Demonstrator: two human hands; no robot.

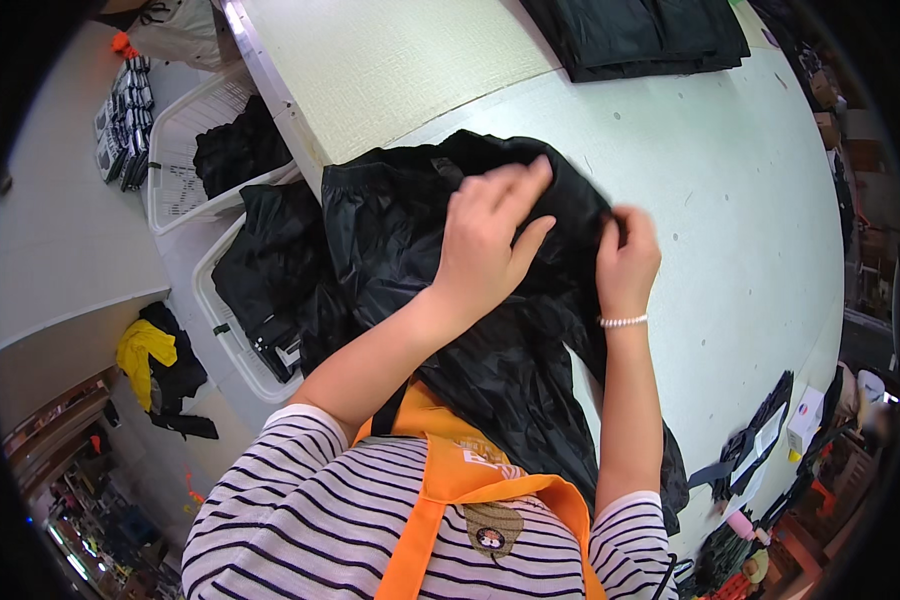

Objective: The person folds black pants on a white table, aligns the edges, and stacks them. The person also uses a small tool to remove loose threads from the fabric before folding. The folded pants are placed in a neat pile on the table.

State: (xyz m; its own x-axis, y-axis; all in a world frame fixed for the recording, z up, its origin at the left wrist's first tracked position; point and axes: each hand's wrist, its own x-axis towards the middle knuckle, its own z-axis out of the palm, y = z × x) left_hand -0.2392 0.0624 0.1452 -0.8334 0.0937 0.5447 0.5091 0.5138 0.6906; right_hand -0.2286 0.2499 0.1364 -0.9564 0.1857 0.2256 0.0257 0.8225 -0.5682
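Black shiny trousers lie crumpled across the near part of the white table, with a gathered elastic edge at their upper left. Over the upper part of the cloth is my left hand, its fingers stretched out and somewhat blurred; whether it touches the fabric is hard to tell. My right hand, with a beaded bracelet at the wrist, pinches the right edge of the trousers between thumb and fingers. The lower part of the cloth hangs toward my orange apron.
A stack of folded black garments rests at the table's far side. Left of the table stand two white plastic baskets holding black garments. Yellow and black cloth lies on the floor. Papers and a small white box sit at the right edge.
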